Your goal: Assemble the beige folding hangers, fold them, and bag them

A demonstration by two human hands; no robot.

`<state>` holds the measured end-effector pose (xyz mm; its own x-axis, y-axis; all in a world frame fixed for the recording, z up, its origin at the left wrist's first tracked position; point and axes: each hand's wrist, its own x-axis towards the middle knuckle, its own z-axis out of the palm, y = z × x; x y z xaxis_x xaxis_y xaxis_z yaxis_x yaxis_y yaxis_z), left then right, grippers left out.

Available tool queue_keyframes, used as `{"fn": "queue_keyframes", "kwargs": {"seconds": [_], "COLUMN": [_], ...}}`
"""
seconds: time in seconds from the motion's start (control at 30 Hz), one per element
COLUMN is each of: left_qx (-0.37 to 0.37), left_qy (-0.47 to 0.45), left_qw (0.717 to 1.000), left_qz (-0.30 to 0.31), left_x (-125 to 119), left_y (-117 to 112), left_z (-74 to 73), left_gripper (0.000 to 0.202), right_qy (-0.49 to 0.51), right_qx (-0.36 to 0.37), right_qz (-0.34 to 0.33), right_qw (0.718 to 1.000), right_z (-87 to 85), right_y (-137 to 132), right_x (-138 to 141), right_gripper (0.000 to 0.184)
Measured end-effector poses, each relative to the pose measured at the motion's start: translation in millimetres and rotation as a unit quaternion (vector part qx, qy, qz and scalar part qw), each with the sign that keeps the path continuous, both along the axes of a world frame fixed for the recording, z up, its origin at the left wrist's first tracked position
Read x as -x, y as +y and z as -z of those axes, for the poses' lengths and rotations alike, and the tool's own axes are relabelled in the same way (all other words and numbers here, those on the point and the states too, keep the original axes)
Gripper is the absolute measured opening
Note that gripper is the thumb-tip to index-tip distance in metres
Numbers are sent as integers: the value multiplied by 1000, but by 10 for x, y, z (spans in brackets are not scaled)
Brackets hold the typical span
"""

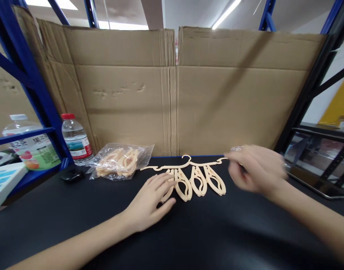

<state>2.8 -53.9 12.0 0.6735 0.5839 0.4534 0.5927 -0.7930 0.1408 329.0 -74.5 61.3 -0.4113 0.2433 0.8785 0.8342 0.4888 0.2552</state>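
A cream plastic hanger (189, 164) lies flat on the black table (189, 232) with several cream clips (200, 182) lined up under its bar. My left hand (151, 202) rests on the table with fingers stretched out, its fingertips touching the leftmost clip. My right hand (255, 168) hovers at the hanger's right end, blurred by motion, fingers curled; whether it grips the hanger tip is unclear.
A clear plastic bag (120, 161) holding more cream clips lies at the left. A water bottle (76, 139) with a red cap stands by the blue rack post (34, 86). Cardboard sheets (174, 90) wall off the back. A tablet (315, 180) lies at the right.
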Motion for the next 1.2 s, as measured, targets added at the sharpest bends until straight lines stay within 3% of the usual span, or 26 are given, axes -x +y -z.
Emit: {"fn": "queue_keyframes", "kwargs": {"seconds": [0.07, 0.13, 0.17, 0.27, 0.33, 0.6, 1.03, 1.2], "left_qx": [0, 20, 32, 50, 48, 32, 49, 61], "left_qy": [-50, -105, -131, -177, -173, -153, -118, -137], "left_qw": [999, 993, 989, 978, 980, 988, 991, 988], "left_qz": [-17, -48, -67, -98, -84, -16, 30, 18], "left_x": [74, 135, 156, 172, 150, 59, 46, 56], "left_y": [133, 242, 280, 314, 284, 169, 144, 160], "left_z": [-10, -8, -4, 1, -3, -7, 6, 9], "left_gripper": [29, 23, 22, 22, 20, 17, 17, 17], "right_qy": [27, 9, -6, -33, -39, -34, 7, 18], "right_qx": [87, 230, 257, 305, 324, 355, 351, 347], "right_qz": [16, -18, -22, -22, -15, -16, -29, -29], "right_qw": [996, 973, 966, 952, 945, 934, 936, 937], "right_z": [71, 277, 405, 741, 855, 848, 836, 853], "right_y": [530, 912, 1036, 1196, 1220, 1302, 1212, 1206], "right_x": [-25, -148, -229, -436, -500, -477, -431, -435], "right_gripper": [30, 38, 39, 37, 38, 30, 22, 19]}}
